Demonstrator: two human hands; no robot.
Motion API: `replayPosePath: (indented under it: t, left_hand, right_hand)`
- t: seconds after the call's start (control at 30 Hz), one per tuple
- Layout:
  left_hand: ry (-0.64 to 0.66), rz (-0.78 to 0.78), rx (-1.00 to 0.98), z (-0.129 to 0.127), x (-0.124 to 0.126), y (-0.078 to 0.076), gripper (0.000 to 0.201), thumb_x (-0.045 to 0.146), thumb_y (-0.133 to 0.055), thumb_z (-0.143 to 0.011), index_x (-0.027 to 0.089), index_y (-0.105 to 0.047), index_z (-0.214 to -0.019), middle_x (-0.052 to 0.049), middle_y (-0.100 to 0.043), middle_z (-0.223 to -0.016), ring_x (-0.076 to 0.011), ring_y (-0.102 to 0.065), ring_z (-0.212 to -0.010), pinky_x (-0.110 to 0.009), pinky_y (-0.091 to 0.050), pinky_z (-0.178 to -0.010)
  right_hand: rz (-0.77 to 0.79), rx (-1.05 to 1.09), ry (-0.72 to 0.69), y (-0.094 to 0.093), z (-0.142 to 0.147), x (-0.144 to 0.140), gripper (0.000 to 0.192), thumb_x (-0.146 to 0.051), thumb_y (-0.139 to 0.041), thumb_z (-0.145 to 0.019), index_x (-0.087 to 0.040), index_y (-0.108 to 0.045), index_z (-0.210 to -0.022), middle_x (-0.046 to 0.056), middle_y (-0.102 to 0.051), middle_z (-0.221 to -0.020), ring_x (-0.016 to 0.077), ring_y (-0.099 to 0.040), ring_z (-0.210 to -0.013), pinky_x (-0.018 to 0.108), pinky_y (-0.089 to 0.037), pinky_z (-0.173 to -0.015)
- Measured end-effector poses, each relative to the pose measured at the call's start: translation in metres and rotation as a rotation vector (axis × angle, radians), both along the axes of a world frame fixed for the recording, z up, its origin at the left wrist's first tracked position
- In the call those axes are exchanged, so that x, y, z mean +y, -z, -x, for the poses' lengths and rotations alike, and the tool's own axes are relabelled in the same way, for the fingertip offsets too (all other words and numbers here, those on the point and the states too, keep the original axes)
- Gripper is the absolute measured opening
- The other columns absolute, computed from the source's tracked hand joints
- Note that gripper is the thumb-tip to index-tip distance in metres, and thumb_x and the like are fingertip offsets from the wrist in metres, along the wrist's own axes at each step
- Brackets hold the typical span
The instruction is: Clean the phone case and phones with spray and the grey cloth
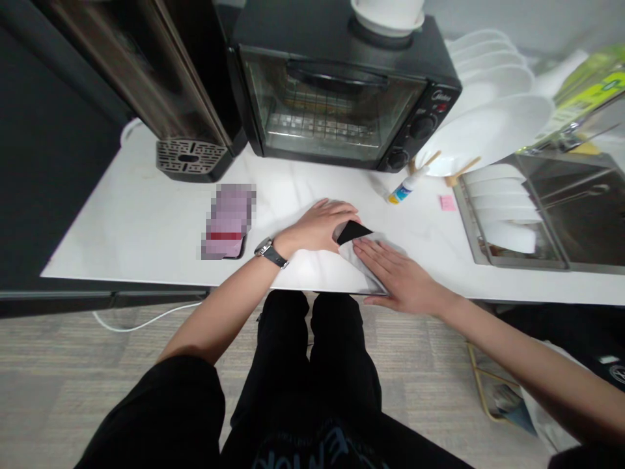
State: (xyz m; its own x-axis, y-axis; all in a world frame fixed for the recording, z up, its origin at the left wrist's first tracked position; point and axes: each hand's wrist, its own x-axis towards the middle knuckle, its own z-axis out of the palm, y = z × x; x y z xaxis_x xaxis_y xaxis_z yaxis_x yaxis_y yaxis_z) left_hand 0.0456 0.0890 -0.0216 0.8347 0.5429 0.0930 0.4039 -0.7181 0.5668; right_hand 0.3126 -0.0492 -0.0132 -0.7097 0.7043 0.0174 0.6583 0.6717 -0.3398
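The left hand (pixel 319 225) lies palm down on the counter (pixel 122 228), fingers curled loosely over a small black piece (pixel 352 230) at the near edge. The right hand (pixel 398 277) presses flat, fingers straight and open, on a pale cloth (pixel 364 267) touching the piece. To do this well, the right palm should pin the cloth so it cannot slide off the edge, while the left fingertips steady the piece. A phone (pixel 227 221) lies to the left, a tube (pixel 405 189) near the oven (pixel 342 85).
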Motion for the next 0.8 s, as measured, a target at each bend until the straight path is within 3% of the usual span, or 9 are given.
replayPosePath:
  t: [0.1,0.23,0.3,0.5,0.67,0.8]
  left_hand:
    - [0.008,-0.016,0.023,0.001,0.001,0.001,0.069,0.014,-0.078,-0.082,0.025,-0.06,-0.148,-0.009,-0.056,-0.169,-0.0312,-0.05,-0.157,-0.055,-0.023,-0.138]
    - [0.013,-0.051,0.034,0.001,0.002,0.003,0.079,0.007,-0.072,-0.078,0.023,-0.055,-0.154,-0.011,-0.055,-0.17,-0.0302,-0.048,-0.158,-0.051,-0.026,-0.138]
    - [0.024,-0.06,0.025,0.002,0.002,0.004,0.08,0.011,-0.075,-0.077,0.022,-0.055,-0.154,-0.012,-0.055,-0.17,-0.0314,-0.048,-0.158,-0.05,-0.026,-0.138]
    - [0.02,-0.089,0.025,0.001,0.002,0.004,0.072,0.007,-0.068,-0.08,0.022,-0.06,-0.15,-0.009,-0.057,-0.169,-0.0279,-0.049,-0.158,-0.048,-0.03,-0.135]
    - [0.006,-0.083,-0.01,-0.001,0.0,0.002,0.064,0.037,-0.081,-0.087,0.022,-0.063,-0.146,-0.009,-0.06,-0.165,-0.0285,-0.051,-0.156,-0.045,-0.028,-0.135]
    - [-0.015,-0.07,0.024,-0.002,0.002,0.003,0.068,0.053,-0.083,-0.086,0.026,-0.064,-0.146,-0.007,-0.06,-0.165,-0.0283,-0.051,-0.156,-0.045,-0.026,-0.135]
  right_hand:
    - [0.03,0.01,-0.064,0.004,0.028,0.028,0.12,-0.073,-0.068,-0.099,-0.038,0.015,-0.178,0.004,-0.012,-0.184,0.0357,-0.026,-0.17,0.067,-0.033,-0.141]
    - [0.094,0.003,-0.069,0.01,0.049,0.06,0.113,-0.078,-0.068,-0.096,-0.019,-0.022,-0.18,0.015,-0.03,-0.18,0.0434,-0.034,-0.167,0.069,-0.03,-0.141]
    - [0.105,0.016,-0.067,0.012,0.05,0.066,0.11,-0.08,-0.067,-0.096,-0.019,-0.029,-0.178,0.013,-0.032,-0.179,0.0446,-0.035,-0.167,0.071,-0.031,-0.14]
    - [0.044,0.053,-0.087,0.003,0.023,0.034,0.112,-0.07,-0.067,-0.101,-0.04,0.008,-0.179,0.002,-0.017,-0.184,0.0378,-0.031,-0.169,0.07,-0.034,-0.139]
    - [0.021,-0.009,0.044,-0.005,-0.009,-0.009,0.11,-0.062,-0.065,-0.104,-0.043,0.013,-0.178,0.002,-0.018,-0.185,0.0355,-0.031,-0.168,0.067,-0.041,-0.137]
    - [-0.017,-0.06,0.084,-0.006,-0.016,-0.011,0.109,-0.061,-0.061,-0.106,-0.038,0.017,-0.178,0.006,-0.017,-0.185,0.0359,-0.031,-0.168,0.069,-0.039,-0.136]
